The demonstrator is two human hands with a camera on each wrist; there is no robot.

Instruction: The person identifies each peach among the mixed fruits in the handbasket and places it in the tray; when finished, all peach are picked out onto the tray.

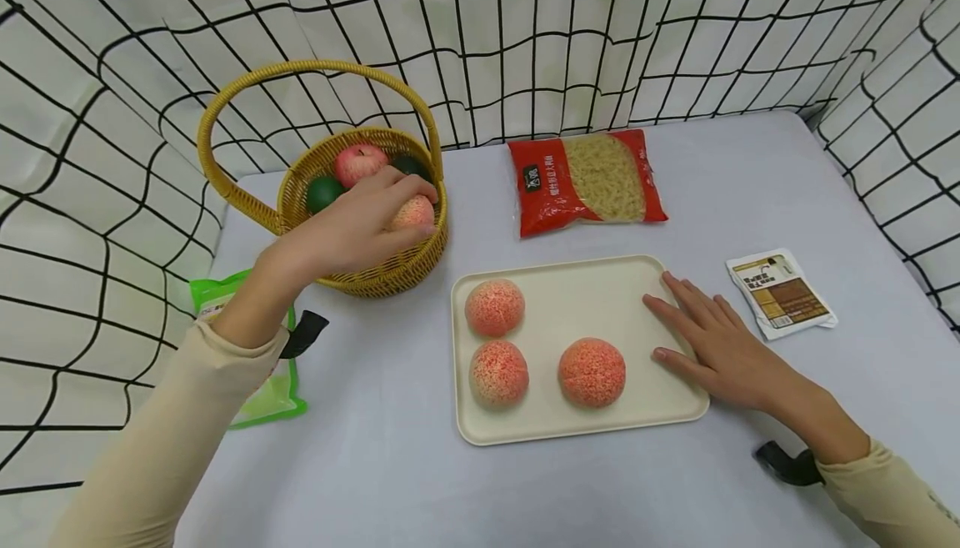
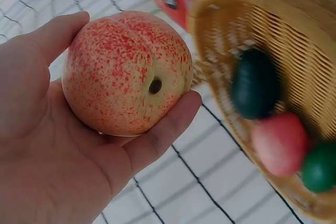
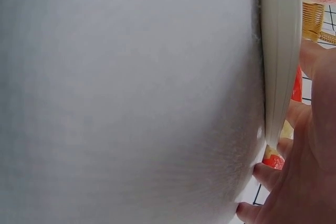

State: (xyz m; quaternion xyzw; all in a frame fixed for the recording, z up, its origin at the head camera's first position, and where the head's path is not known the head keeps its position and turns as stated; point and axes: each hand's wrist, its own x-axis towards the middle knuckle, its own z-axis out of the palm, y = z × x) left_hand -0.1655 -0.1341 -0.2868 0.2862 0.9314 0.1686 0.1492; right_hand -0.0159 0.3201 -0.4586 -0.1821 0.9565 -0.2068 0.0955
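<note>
My left hand grips a speckled pink peach by its sides, thumb and fingers curled round it. In the head view this hand is over the near side of the wicker basket. A red apple, a green fruit and a dark green fruit lie inside. My right hand rests at the right edge of the cream tray, fingers spread. On the tray sit three peaches: one back left, one front left, one nearer the middle.
A red bag of pasta lies behind the tray. To the right is a small white and brown packet. A green bag lies under my left forearm. Black wire mesh stands round the back and sides of the table.
</note>
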